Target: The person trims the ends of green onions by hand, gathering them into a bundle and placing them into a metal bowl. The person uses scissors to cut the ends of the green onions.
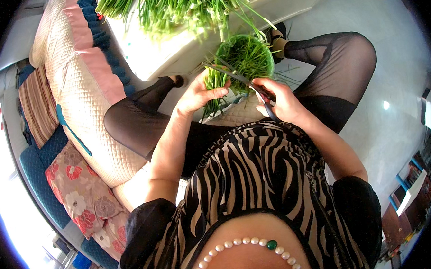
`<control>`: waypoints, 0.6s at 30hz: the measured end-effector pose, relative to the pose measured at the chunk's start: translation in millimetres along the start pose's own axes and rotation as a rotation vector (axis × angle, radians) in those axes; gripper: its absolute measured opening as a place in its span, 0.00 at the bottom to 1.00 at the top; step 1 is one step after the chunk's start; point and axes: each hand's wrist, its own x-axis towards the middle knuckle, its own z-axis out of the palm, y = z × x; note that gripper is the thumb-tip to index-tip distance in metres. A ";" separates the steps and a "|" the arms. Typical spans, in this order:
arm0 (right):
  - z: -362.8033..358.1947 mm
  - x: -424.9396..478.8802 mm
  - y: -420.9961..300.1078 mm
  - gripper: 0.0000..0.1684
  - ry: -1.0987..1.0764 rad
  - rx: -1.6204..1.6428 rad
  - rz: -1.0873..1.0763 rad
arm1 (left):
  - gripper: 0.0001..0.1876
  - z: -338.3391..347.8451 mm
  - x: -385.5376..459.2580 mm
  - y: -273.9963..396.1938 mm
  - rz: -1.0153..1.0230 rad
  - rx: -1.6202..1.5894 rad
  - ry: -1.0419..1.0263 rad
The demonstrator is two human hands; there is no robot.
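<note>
My left hand (199,95) is closed around a small bunch of green chives or similar stalks (215,79), their pale cut ends upward and the tops hanging below my palm. In my right hand (281,97) is a pair of scissors (245,80) with dark handles. Its blades are spread across the upper ends of the bunch. Beyond and between my hands stands a green basin (271,62) holding loose green trimmings (241,55). A large heap of the same stalks (178,8) lies on a white table (146,54) at the top of the view.
To the left runs a sofa with a quilted cream cover (81,120), a striped cushion (40,103) and floral cushions (84,193). A few trimmings (290,74) lie on the pale floor (390,81) beside the basin. My knees flank the basin.
</note>
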 end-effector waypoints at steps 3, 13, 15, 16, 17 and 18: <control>-0.2 -0.5 -1.1 0.31 0.017 -0.023 0.011 | 0.27 -0.8 -1.0 0.7 -0.022 0.045 -0.010; -4.9 0.7 -7.6 0.31 -0.032 -0.053 0.070 | 0.27 0.6 -1.0 0.6 -0.058 -0.008 -0.022; -5.2 0.7 -10.0 0.30 -0.036 -0.043 0.074 | 0.27 0.5 -1.1 0.0 -0.061 -0.021 -0.025; -4.8 0.0 -8.7 0.30 -0.027 -0.045 0.066 | 0.27 0.4 -0.7 0.3 -0.059 -0.014 -0.026; -4.0 -1.1 -5.7 0.30 -0.019 -0.047 0.058 | 0.27 0.5 -0.4 0.7 -0.057 -0.008 -0.026; -4.3 -1.5 -4.2 0.30 -0.011 -0.050 0.049 | 0.27 0.5 -0.1 1.3 -0.049 -0.006 -0.029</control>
